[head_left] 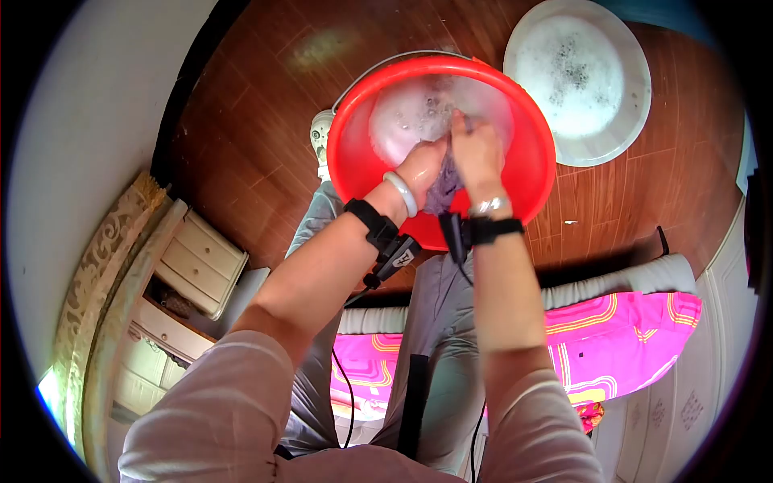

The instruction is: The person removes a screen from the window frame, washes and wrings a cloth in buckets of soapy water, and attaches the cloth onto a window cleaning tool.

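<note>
No readable text, small white mark (404,258) on a black wrist device (388,267), illegible

The bucket (529,173) is red, the cloth (442,191) purple, the bedding (608,342) yellow-lined pink.

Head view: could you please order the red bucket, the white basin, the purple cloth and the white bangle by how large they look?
1. Red bucket
2. White basin
3. Purple cloth, judging only the part that shows
4. White bangle
</note>
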Tool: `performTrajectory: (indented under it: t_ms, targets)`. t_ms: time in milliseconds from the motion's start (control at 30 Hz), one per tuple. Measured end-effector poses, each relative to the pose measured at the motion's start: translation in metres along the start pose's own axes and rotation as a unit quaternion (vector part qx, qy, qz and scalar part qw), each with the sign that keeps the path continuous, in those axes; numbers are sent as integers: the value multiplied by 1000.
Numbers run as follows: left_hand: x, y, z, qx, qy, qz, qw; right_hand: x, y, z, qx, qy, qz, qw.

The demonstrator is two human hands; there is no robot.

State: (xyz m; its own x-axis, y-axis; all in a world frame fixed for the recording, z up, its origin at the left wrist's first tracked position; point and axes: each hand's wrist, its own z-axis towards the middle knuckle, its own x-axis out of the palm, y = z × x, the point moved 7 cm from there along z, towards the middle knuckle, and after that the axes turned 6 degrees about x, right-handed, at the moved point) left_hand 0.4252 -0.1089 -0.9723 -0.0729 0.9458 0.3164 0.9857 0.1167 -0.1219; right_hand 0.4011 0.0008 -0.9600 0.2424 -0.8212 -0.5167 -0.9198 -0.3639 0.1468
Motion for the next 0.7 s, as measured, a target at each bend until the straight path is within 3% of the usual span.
performTrajectory:
  t_ms: [33, 100, 133, 167, 200, 233, 267, 300, 367, 433, 467, 500, 533, 567, 600, 633, 700]
  targets:
    - [-1, -1, 4, 15, 19, 27, 999, 20, -19, 25, 19, 54, 133, 990]
    - [-15, -17, 15, 14, -33, -2, 999, 69, -43, 58, 52, 169, 382, 907]
    - [-20, -24, 25, 9, -56, -18, 998, 69, -44, 62, 62, 157, 433, 885]
    - [-44, -28, 55, 75, -20, -25, 997, 67, -47, 65, 73, 142, 485, 860]
    - [-63, -37, 68, 194, -78, 199, 957, 67, -49, 68, 82, 126, 536, 831]
    - [-68, -50, 68, 300, -131, 410, 851, 65, -46, 70, -23, 58, 382, 922]
    - [-53, -55, 55, 299, -154, 635, 696, 79, -46, 67, -124, -11, 210, 970]
    - [-61, -38, 65, 329, -163, 700, 613, 94, -43, 61, -221, -78, 27, 972]
    - [-94, -16, 92, 171, -116, 611, 764, 124, -77, 83, -108, 45, 82, 990]
    - [-105, -13, 103, 66, -32, 679, 731, 144, -106, 96, 8, 165, 131, 978]
    - [-105, -11, 99, 24, -39, 590, 806, 126, -103, 76, 197, 224, 283, 911]
    - [-104, -10, 94, -18, -57, 494, 867, 122, -90, 69, 105, 195, 299, 928]
    - [-96, -10, 80, -47, -124, 244, 961, 117, -76, 59, 10, 164, 312, 936]
    - [-89, -4, 70, -73, -182, -25, 980, 106, -60, 37, -58, 141, 283, 947]
    - [-86, -1, 76, -70, -147, -5, 987, 94, -43, 14, -123, 112, 254, 953]
    - [-75, -17, 79, 27, -80, 121, 989, 68, -20, -17, -159, 89, 184, 966]
    - [-39, -35, 66, 213, 59, 359, 907, 45, 1, -56, -218, 29, 133, 967]
